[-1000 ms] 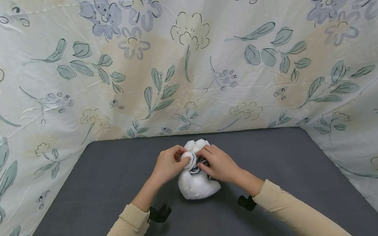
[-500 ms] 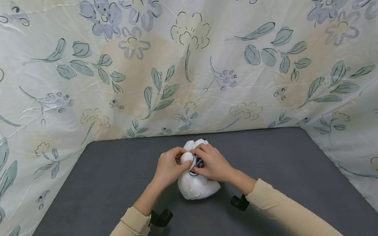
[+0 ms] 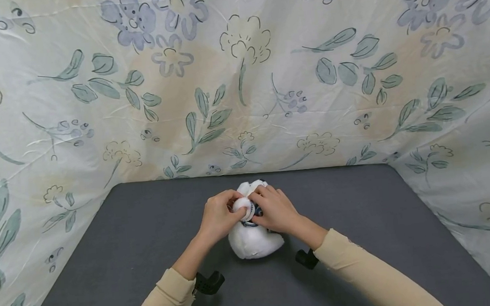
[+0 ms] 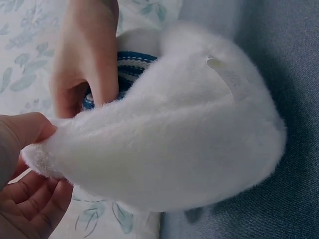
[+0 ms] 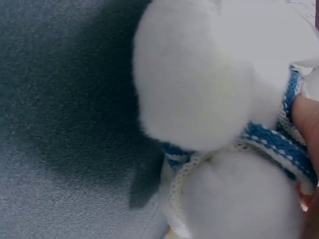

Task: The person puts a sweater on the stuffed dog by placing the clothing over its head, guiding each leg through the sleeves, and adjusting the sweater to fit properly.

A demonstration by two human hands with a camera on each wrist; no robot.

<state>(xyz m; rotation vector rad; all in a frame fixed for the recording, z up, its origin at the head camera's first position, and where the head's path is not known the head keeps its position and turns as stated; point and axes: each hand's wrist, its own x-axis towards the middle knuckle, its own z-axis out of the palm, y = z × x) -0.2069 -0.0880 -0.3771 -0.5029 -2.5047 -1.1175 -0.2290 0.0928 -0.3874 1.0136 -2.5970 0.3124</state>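
Note:
A white plush toy (image 3: 255, 243) lies on the dark grey table, wearing a knitted garment (image 5: 274, 142) in blue and white stripes. My left hand (image 3: 219, 215) pinches a rounded furry limb (image 3: 243, 205) of the toy between thumb and fingers; the left wrist view shows this grip at the fur's narrow end (image 4: 40, 159). Close beside it, my right hand (image 3: 278, 212) grips the striped knit at the base of that limb, thumb on the band in the right wrist view. Its other fingertips are mostly hidden. A small white tag (image 4: 227, 79) sticks out of the fur.
The dark grey table (image 3: 150, 252) spreads around the toy. A pale cloth (image 3: 243, 125) printed with flowers and leaves hangs behind it and along both sides. Black wrist cameras (image 3: 209, 283) sit below both hands.
My right hand has moved left, closer to the left hand, and its fingers now close nearer the held limb. The left hand keeps its pinch with little movement. The toy has barely shifted.

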